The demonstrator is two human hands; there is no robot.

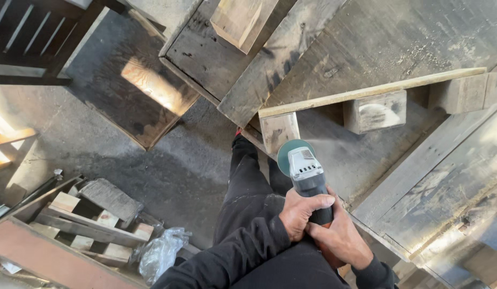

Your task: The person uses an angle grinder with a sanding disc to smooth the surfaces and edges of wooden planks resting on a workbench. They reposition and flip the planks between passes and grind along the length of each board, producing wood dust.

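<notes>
Grey concrete floor (168, 160) lay under me, streaked with sunlight, and weathered wooden pallets (377, 37) filled the upper and right part of my view. I was standing over the nearest one, my black trousers and sleeves showing below.

Both of my hands were wrapped shut around the body of an angle grinder (307, 176). The left hand (301, 212) gripped the dark barrel from the left with the thumb laid across the top; the right hand (339, 238) clasped it from below and behind, the two touching each other. The grey gear head pointed away from me, and its green-backed disc (289, 155) sat just below a pale pallet block (279, 131), at the end of a light, freshly cut-looking slat (366, 92). I could not tell whether the disc was touching the block or merely close to it, nor whether it was spinning.

I judged the step in hand to be grinding or sanding at that block end. A next pass seemed to call for a steady two-handed hold and the disc kept flat to the wood, clear of my leg.

Off to the lower left lay a heap of scrap timber (93, 219) and a crumpled clear plastic bag (160, 251).
</notes>
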